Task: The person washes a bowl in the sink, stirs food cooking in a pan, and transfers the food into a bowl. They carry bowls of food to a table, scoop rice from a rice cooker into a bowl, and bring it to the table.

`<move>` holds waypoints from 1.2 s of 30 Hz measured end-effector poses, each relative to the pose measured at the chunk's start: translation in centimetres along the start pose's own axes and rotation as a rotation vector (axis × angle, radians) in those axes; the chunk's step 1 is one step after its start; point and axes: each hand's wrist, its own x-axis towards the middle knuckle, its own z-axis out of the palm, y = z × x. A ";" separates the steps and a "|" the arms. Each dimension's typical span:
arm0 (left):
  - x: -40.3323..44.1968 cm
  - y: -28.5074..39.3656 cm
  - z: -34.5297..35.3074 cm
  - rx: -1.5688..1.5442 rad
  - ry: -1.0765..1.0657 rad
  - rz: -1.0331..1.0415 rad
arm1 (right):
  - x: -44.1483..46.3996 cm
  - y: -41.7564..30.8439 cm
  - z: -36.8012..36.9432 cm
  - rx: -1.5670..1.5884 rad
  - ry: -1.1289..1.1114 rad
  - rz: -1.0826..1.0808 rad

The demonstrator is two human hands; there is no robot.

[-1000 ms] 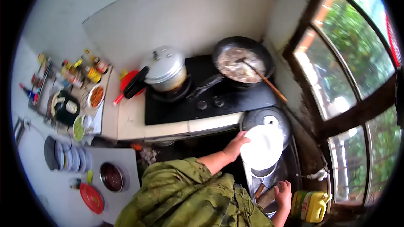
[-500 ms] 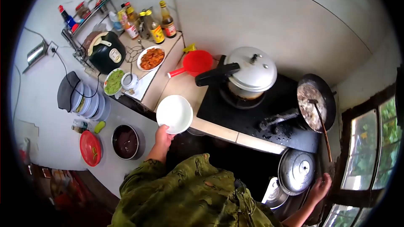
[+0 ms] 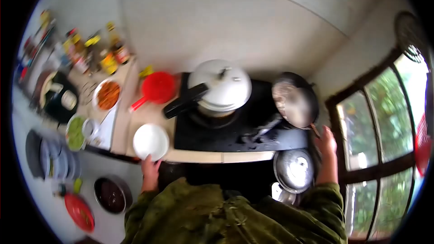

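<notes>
A person in a green top grips the rim of a white bowl (image 3: 151, 141) with the left hand (image 3: 149, 174), fingers closed on its near side, at a tiled surface (image 3: 194, 156). The bowl is upright, its inside bare to view; whether its base touches the tiles cannot be told.

The right hand (image 3: 327, 148) is raised beside the wok (image 3: 313, 104), fingers pointing up, close to the end of the spatula (image 3: 315, 130). Blur hides whether it grips the handle or only hovers by it.

Beyond the left hand, just past the bowl, lies a red scoop (image 3: 158, 88). Between the two hands and farther off, a pressure cooker (image 3: 219, 83) sits on the black stove (image 3: 199, 140), its dark handle angled toward the bowl. Just to the near left of the right hand rests a metal lid (image 3: 294, 170).

To the left of the left hand, a dish of orange food (image 3: 108, 95) and a dish of green food (image 3: 76, 133) stand near the rice cooker (image 3: 58, 97). Nearer, a pot (image 3: 112, 194) with dark contents stands beside a red plate (image 3: 79, 212).
</notes>
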 end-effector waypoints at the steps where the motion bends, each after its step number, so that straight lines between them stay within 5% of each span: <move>1: -1.3 0.7 1.3 0.076 0.004 -0.061 | 0.0 -2.7 -1.8 -0.020 -0.070 0.105; 5: -5.2 2.7 2.3 0.072 0.169 -0.282 | -0.1 -5.2 -4.3 0.119 -0.110 0.053; 8: -1.0 -0.1 -8.5 0.220 0.028 -0.223 | 0.1 -4.8 -8.6 0.114 -0.048 0.002; 12: -5.6 -0.2 -9.7 0.772 0.140 -0.292 | 1.9 2.5 -7.7 0.298 0.083 -0.122; 15: -7.4 -1.5 -8.3 1.254 -0.082 -0.411 | 2.8 4.1 -8.3 0.303 0.119 -0.110; 18: -6.4 -3.9 -2.4 1.459 -0.546 -0.276 | 3.1 2.8 -9.5 0.202 -0.021 0.142; 20: -5.7 -5.0 5.6 1.307 -0.802 -0.141 | 3.5 3.3 -8.6 0.194 -0.046 0.162; 21: -11.4 -3.0 15.7 1.618 -0.758 -0.048 | 3.8 3.7 -8.0 0.178 -0.074 0.181; 22: -12.7 -2.7 19.8 1.250 -0.723 -0.256 | 4.0 4.3 -7.4 0.185 -0.067 0.182; 23: -13.6 -2.4 23.5 1.114 -0.803 -0.249 | 4.2 4.5 -7.4 0.191 -0.065 0.180; 28: -14.1 -3.9 36.9 1.016 -0.982 0.065 | 5.4 5.4 -8.5 0.113 -0.306 0.029; 33: -11.6 -8.2 43.8 1.270 -1.144 -0.094 | 6.1 2.9 -10.9 0.272 -0.625 0.087; 36: -11.7 -9.3 46.5 1.285 -1.167 -0.470 | 6.2 1.1 -10.3 0.438 -0.736 0.099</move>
